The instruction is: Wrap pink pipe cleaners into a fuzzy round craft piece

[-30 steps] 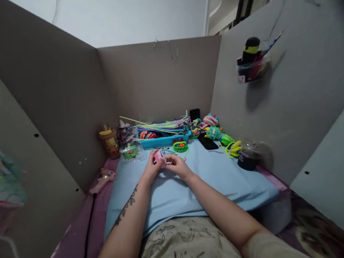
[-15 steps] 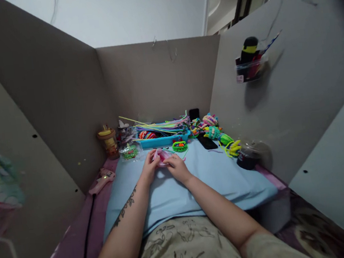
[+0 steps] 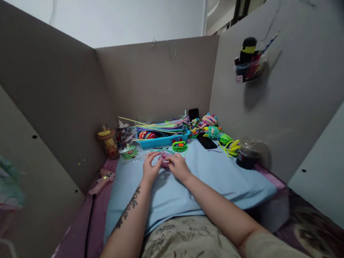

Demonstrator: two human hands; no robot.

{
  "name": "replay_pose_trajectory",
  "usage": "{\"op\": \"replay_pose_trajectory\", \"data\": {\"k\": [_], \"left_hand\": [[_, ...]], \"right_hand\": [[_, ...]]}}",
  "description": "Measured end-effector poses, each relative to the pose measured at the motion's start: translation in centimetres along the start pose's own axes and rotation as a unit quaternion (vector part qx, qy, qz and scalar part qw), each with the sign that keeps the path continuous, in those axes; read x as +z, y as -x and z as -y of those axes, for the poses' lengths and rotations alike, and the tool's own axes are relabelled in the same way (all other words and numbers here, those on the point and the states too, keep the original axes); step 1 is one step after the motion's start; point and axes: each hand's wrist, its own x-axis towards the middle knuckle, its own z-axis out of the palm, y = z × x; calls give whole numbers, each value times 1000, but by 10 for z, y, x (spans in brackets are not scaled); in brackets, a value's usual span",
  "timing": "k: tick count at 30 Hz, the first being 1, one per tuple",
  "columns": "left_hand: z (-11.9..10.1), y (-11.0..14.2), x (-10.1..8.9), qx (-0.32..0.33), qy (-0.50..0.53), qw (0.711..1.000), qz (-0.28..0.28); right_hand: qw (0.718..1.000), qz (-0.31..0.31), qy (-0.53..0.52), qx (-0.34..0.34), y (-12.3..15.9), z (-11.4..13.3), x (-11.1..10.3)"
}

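Observation:
Between my hands, above the blue cloth point(image 3: 209, 178), is a small pink and purple pipe-cleaner piece point(image 3: 164, 159), its shape partly covered by fingers. My left hand point(image 3: 150, 167) curves around its left side, thumb and fingertips at it. From the right, my right hand point(image 3: 178, 166) pinches the same piece between thumb and fingers. Just behind it lies a green pipe-cleaner piece with an orange middle point(image 3: 179, 146).
A blue tray point(image 3: 164, 141) full of pipe cleaners stands at the back. Finished fuzzy figures point(image 3: 212, 131), a phone point(image 3: 206, 142) and a black jar point(image 3: 247, 159) line the right. At left are a pink glue gun point(image 3: 102, 181) and a drink cup point(image 3: 109, 143).
The pink piece has turned and looks more bunched up than the open loop before. My left fingers have opened out and shifted around it; my right hand stays about in place.

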Motion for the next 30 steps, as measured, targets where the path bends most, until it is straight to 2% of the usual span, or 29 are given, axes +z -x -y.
{"op": "replay_pose_trajectory", "data": {"k": [4, 11, 18, 25, 30], "left_hand": [[-11, 5, 6, 62, -33, 996, 58], [-18, 8, 9, 89, -48, 992, 69], [-8, 3, 4, 26, 5, 999, 44], [4, 0, 4, -74, 8, 997, -20], [0, 3, 8, -108, -4, 994, 1]], "right_hand": [[999, 14, 22, 21, 0, 0, 2], [999, 10, 27, 43, 0, 3, 3], [999, 32, 22, 26, -1, -1, 6], [998, 8, -29, 58, -4, -13, 9], [998, 33, -36, 41, -2, -8, 10]]}}
